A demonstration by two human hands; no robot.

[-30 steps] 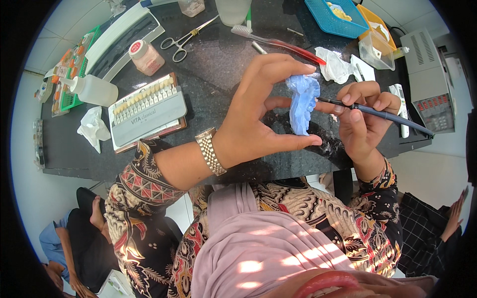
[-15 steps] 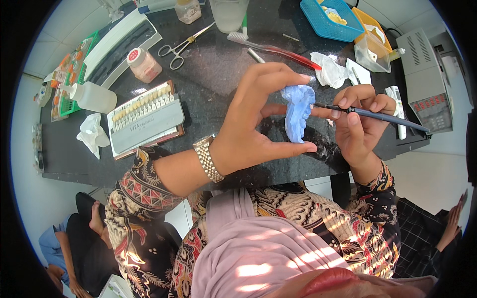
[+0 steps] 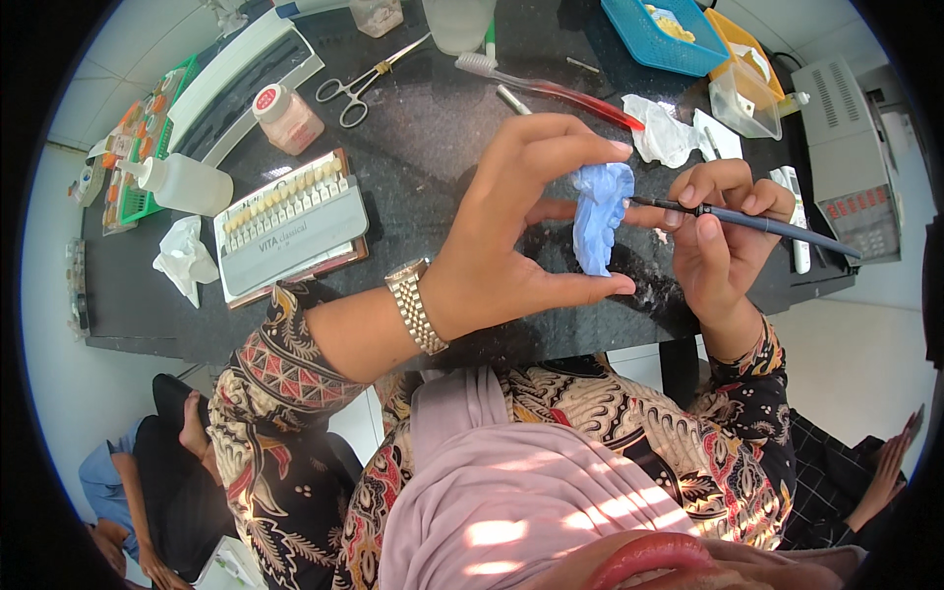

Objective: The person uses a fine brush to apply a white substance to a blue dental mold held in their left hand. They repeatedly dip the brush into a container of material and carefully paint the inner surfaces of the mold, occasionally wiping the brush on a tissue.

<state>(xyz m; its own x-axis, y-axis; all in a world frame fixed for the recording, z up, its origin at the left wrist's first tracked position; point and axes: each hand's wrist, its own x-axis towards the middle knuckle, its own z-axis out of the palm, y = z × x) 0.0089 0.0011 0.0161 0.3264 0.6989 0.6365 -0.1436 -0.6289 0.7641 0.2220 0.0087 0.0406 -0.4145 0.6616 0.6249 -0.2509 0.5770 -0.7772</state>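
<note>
A blue dental cast [image 3: 598,218] is held upright above the table between the thumb and fingers of my left hand [image 3: 501,226]. Its bumpy, tooth-shaped side faces right. My right hand [image 3: 726,231] pinches a slim brush [image 3: 777,226] with a dark blue handle and a black ferrule. The brush tip meets the right edge of the cast; whether it touches or just hovers I cannot tell. A wristwatch [image 3: 416,307] is on my left wrist.
Left on the dark table [image 3: 413,128] lie a tooth shade guide [image 3: 293,236], a squeeze bottle [image 3: 192,184], a powder jar [image 3: 287,120] and locking forceps [image 3: 364,87]. Beyond my hands are a red toothbrush [image 3: 560,90], crumpled tissue [image 3: 661,131], a blue basket [image 3: 669,54] and a clear box [image 3: 747,103].
Both hands have shifted slightly right in the picture, as has the table. The cast has turned a little, showing less of its toothed side. Both grips are unchanged.
</note>
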